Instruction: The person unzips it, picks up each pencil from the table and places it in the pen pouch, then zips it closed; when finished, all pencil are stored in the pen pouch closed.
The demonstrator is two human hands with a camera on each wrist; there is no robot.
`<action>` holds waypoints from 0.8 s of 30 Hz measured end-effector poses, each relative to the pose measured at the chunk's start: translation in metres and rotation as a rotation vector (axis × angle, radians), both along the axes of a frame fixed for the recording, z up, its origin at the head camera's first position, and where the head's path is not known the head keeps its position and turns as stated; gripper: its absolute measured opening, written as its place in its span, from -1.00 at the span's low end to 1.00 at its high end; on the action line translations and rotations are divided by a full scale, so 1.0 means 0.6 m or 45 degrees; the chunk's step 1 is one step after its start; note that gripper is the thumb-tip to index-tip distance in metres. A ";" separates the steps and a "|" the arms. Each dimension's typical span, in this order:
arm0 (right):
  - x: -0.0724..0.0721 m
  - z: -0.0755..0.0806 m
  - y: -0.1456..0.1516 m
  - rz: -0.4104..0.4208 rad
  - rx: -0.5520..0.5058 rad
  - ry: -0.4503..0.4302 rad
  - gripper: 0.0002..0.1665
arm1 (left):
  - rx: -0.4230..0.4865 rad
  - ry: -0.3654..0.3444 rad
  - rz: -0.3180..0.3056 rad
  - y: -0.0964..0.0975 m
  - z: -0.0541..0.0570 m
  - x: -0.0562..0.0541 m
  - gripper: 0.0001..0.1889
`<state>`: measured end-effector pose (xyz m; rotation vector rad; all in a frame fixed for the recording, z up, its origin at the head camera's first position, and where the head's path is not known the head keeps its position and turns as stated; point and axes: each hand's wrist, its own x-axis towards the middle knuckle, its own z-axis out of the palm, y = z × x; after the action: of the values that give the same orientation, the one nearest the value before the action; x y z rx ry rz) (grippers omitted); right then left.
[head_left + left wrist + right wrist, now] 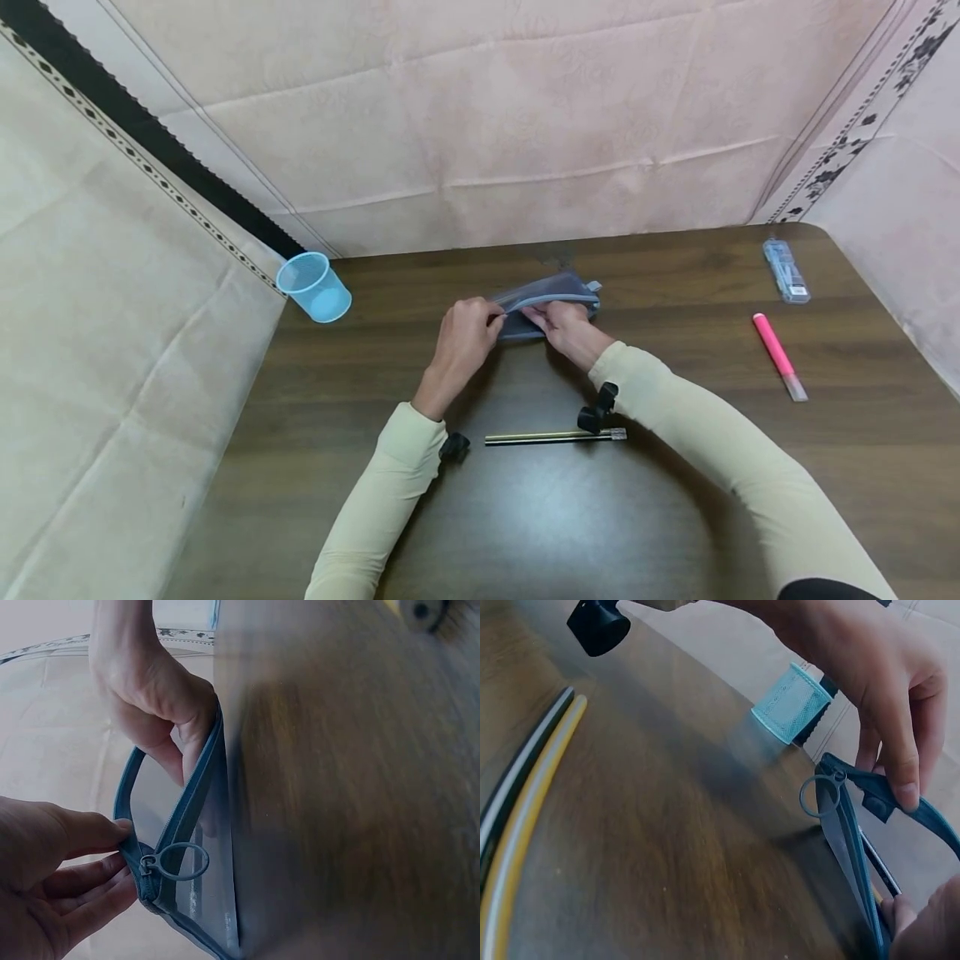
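A translucent zip pouch (543,293) with blue-grey edging is held with its mouth spread. My left hand (467,333) pinches the edging near the zip-pull end, thumb and fingers on either side. Into the opening reaches my right hand (572,329), its fingertips partly hidden by the pouch. Beside those fingers, in the right wrist view, a dark slim stick (881,862) lies inside the pouch; whether they grip it is unclear. A ring-shaped zip pull (184,862) hangs at the pouch's end.
Two slim sticks (540,438), one black and one golden, lie on the wooden table (337,467) below my wrists. A blue mesh cup (318,290) stands far left. To the right are a pink marker (778,354) and a small blue packet (787,271).
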<state>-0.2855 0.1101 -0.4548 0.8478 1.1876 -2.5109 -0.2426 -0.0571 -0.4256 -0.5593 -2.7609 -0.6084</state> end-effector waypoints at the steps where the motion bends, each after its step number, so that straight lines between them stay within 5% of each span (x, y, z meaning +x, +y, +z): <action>1: 0.000 -0.001 -0.001 -0.009 0.008 0.000 -0.35 | 0.003 -0.004 0.001 0.000 -0.001 0.000 -0.88; 8: 0.026 0.011 0.006 0.112 -0.009 0.052 -0.39 | 0.012 0.000 0.002 -0.006 0.000 -0.002 -0.87; 14: 0.088 0.033 0.011 0.440 0.089 0.187 -0.51 | 0.029 -0.011 0.018 -0.013 0.004 -0.002 -0.86; 17: 0.128 0.037 0.015 0.676 0.392 0.423 -0.59 | 0.024 -0.008 0.027 -0.014 0.005 -0.001 -0.87; 22: 0.183 0.032 0.035 1.039 1.308 1.127 -0.75 | 0.017 -0.014 0.015 -0.017 0.003 0.000 -0.86; 24: 0.201 0.031 0.045 1.139 1.566 1.364 -0.81 | 0.026 -0.011 0.012 -0.020 0.002 0.000 -0.86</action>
<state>-0.1652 0.1372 -0.4361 -0.9589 2.6150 -1.1676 -0.2428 -0.0689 -0.4241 -0.5397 -2.7608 -0.6372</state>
